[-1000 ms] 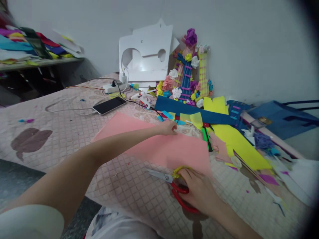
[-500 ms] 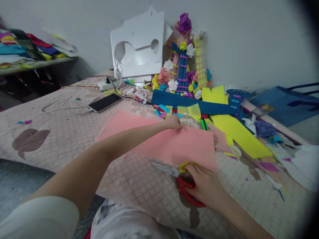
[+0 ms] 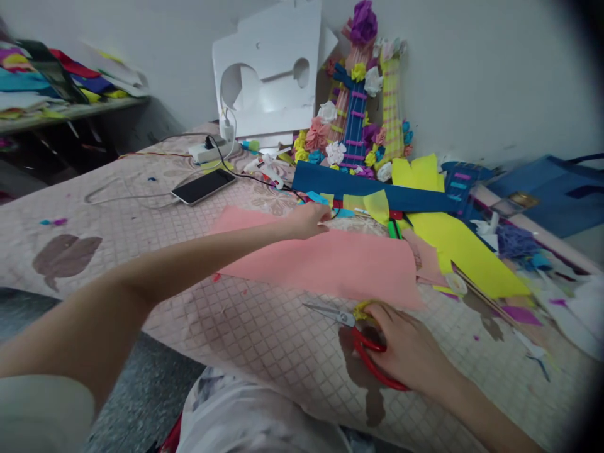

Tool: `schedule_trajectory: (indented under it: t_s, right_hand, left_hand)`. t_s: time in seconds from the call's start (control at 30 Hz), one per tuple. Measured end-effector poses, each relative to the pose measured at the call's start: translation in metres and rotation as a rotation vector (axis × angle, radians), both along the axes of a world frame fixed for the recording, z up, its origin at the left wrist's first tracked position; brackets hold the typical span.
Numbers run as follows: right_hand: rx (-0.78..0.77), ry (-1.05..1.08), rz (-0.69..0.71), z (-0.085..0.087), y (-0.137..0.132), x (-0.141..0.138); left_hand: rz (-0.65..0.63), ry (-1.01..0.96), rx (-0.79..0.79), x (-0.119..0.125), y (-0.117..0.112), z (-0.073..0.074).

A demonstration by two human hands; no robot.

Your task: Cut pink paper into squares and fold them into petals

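Observation:
A long sheet of pink paper [image 3: 321, 264] lies across the table in front of me. My left hand [image 3: 309, 220] is at its far edge, thumb and fingers slightly apart, with nothing visible between them. Small blue paper scraps [image 3: 317, 197] lie just beyond those fingers. Below the sheet's near edge, my right hand [image 3: 401, 343] grips a pair of scissors [image 3: 365, 340] with red and yellow handles. Their blades point left, nearly together, and lie apart from the pink paper.
A phone [image 3: 204, 186] lies at the left, near a power strip [image 3: 207, 151]. Behind the sheet are a glue gun [image 3: 271, 173], a dark blue strip [image 3: 368, 189] and yellow paper [image 3: 467, 255]. Decorated paper guitars [image 3: 355, 126] and white foam board [image 3: 268, 75] lean on the wall.
My left hand has let go of the pink sheet's far edge and shifted left along it. The right hand still holds the scissors, whose blades have closed somewhat. The view has shifted slightly.

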State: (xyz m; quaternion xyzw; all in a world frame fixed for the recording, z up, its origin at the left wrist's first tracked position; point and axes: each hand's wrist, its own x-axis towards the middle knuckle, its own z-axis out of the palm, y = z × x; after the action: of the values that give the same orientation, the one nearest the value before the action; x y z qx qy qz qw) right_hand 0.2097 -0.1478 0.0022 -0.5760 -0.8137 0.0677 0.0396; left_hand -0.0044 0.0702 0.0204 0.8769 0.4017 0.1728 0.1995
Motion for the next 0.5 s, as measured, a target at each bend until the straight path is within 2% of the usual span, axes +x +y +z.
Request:
schedule_trajectory:
  t_s: [0.13,0.23,0.37,0.5]
  right_hand:
    - [-0.014,0.025,0.021,-0.001,0.005,-0.009]
    - [-0.013,0.004,0.044,-0.002,0.009,-0.018]
    - [-0.018,-0.008,0.061,0.001,0.016,-0.030]
    - [-0.029,-0.027,0.077,0.005,0.018,-0.036]
  left_hand:
    - [-0.100,0.052,-0.053,-0.067,-0.025,0.003]
    - [-0.124,0.086,-0.068,-0.102,-0.039,-0.002]
    - [-0.164,0.039,-0.046,-0.116,-0.054,-0.009]
    - [-0.247,-0.041,-0.036,-0.106,-0.065,-0.017]
